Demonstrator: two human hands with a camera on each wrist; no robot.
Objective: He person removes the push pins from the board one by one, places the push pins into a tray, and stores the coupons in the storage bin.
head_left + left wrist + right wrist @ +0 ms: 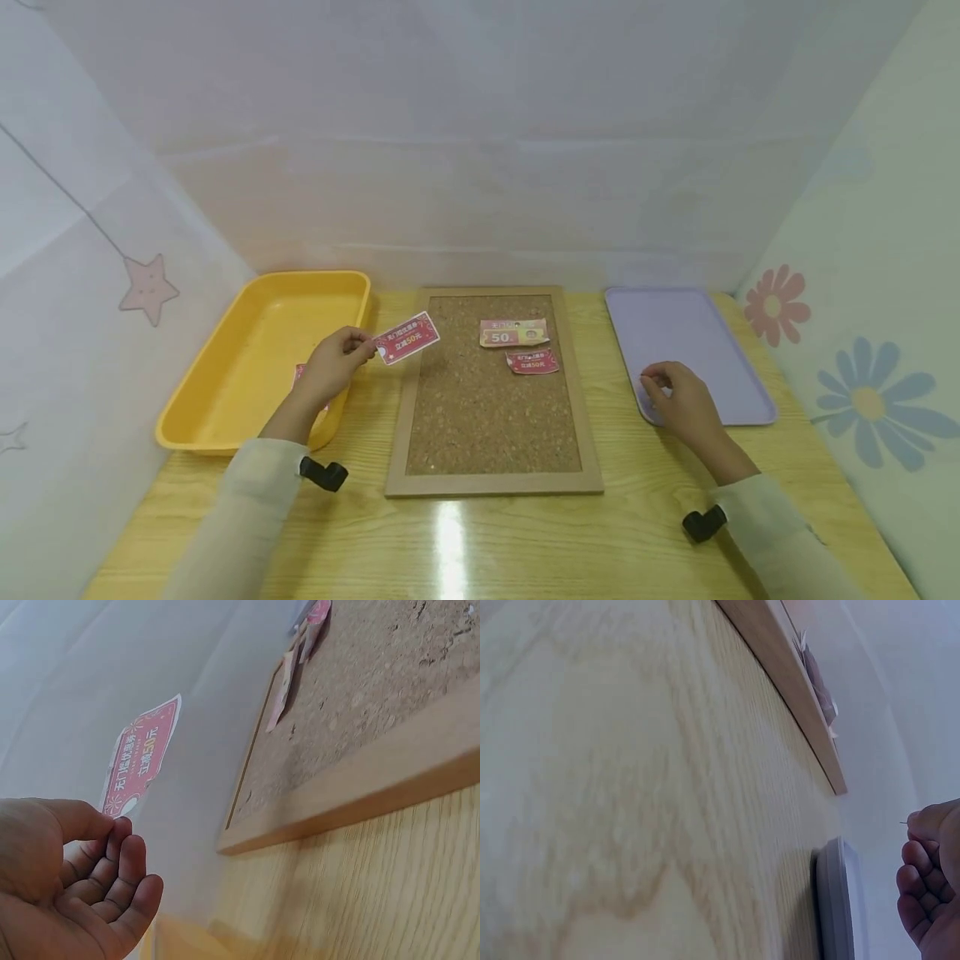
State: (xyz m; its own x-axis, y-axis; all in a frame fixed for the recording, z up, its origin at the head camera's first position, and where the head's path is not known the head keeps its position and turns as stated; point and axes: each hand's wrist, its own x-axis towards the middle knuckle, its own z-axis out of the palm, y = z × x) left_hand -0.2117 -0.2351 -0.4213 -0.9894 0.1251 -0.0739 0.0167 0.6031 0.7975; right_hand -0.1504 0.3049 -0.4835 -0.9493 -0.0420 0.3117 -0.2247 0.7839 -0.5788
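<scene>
My left hand (pixel 335 363) pinches a red paper coupon (pixel 407 338) by one corner, between thumb and forefinger, at the left edge of the corkboard (pixel 491 425). In the left wrist view the coupon (pixel 141 757) points away from the fingertips. Over the near left part of the purple tray (pixel 678 325), my right hand (pixel 682 404) pinches a pin (pixel 904 823); only its thin metal point shows past the fingertips. A yellow-and-pink coupon (pixel 514 333) and a smaller red coupon (pixel 532 362) are on the board's upper right, their edges curling up.
A yellow basin (pixel 217 367) stands at the left with another red coupon (pixel 299 372) in it, partly hidden by my left hand. The wooden table (pixel 360 533) runs under everything. White cloth walls (pixel 480 192) enclose the back and sides.
</scene>
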